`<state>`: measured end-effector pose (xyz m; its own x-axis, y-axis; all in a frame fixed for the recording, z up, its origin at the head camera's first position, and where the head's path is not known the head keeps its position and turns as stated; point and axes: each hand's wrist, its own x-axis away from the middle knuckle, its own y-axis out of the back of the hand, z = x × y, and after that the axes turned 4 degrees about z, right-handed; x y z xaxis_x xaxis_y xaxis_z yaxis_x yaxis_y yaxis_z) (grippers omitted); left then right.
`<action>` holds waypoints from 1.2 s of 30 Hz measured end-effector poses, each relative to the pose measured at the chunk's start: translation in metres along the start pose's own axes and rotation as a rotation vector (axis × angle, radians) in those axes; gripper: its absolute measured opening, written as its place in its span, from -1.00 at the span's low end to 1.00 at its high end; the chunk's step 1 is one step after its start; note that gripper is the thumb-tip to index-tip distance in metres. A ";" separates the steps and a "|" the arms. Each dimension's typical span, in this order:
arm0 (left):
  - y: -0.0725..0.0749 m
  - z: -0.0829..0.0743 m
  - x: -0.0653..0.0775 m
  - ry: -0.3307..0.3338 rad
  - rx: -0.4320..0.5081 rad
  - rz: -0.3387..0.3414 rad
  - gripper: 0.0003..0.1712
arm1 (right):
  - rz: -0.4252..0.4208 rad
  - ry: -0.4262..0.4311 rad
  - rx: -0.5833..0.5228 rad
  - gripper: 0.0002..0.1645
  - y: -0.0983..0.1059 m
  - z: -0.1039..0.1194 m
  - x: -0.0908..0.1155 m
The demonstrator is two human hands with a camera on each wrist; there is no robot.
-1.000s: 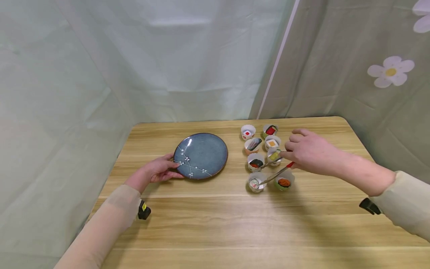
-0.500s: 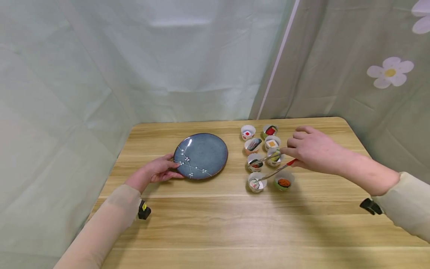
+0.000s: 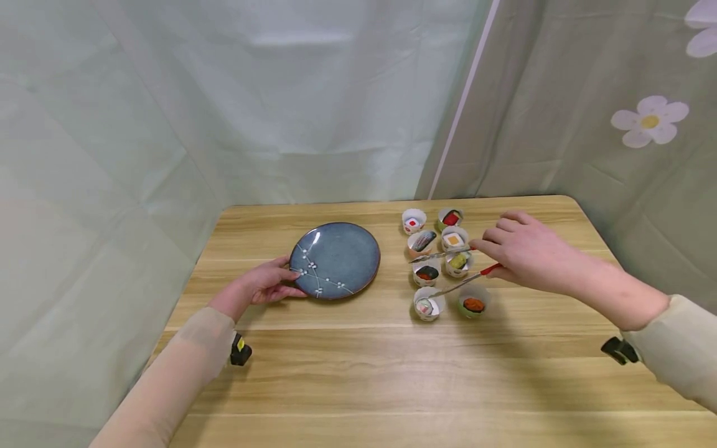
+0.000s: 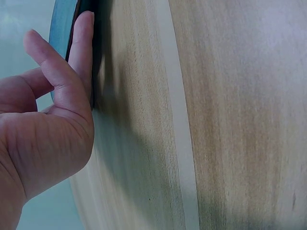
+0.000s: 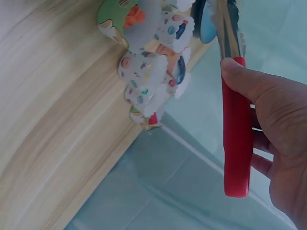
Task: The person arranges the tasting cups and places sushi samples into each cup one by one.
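Note:
A round blue plate (image 3: 342,258) with white blossom sprigs lies on the left half of the table. My left hand (image 3: 269,283) pinches its left rim, thumb over the edge and fingers below; in the left wrist view the fingertips reach under the plate (image 4: 63,26). My right hand (image 3: 529,249) holds metal tongs (image 3: 456,288) by their red handles (image 5: 236,134). The tongs' arms are spread wide. One tip is at the front paper cup, which holds a pale roll-like sushi piece (image 3: 424,307); the other is above the cup with a black-and-orange piece (image 3: 427,272).
More paper cups stand around the tongs, with a yellow-green piece (image 3: 458,261), an orange-topped piece (image 3: 473,304), a white-and-orange block (image 3: 453,239), a silvery piece (image 3: 424,240) and red ones behind. A pale curtain (image 3: 336,124) hangs at the table's (image 3: 347,373) back edge.
The tongs have spread wider, their far arm swinging away from me off the black-and-orange piece. My right hand has shifted slightly right. My left hand and the plate stay put.

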<state>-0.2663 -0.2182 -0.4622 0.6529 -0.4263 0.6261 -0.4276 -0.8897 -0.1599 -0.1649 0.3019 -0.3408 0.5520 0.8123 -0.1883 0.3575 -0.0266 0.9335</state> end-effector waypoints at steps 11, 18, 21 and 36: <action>-0.002 0.001 0.002 0.021 -0.023 -0.014 -0.09 | -0.053 -0.076 0.021 -0.20 -0.014 0.000 0.015; -0.002 -0.001 0.001 0.026 -0.036 -0.019 -0.09 | -0.045 -0.144 -0.004 -0.20 -0.020 0.002 0.023; -0.002 -0.002 0.000 0.021 -0.039 -0.036 -0.09 | -0.070 -0.184 -0.021 -0.19 -0.020 0.001 0.024; -0.009 -0.002 -0.001 -0.056 -0.059 -0.047 -0.13 | -0.062 -0.257 -0.052 -0.17 -0.026 0.005 0.035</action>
<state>-0.2641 -0.2094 -0.4595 0.7066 -0.3939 0.5879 -0.4301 -0.8987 -0.0851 -0.1517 0.3281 -0.3732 0.7055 0.6370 -0.3105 0.3609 0.0541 0.9310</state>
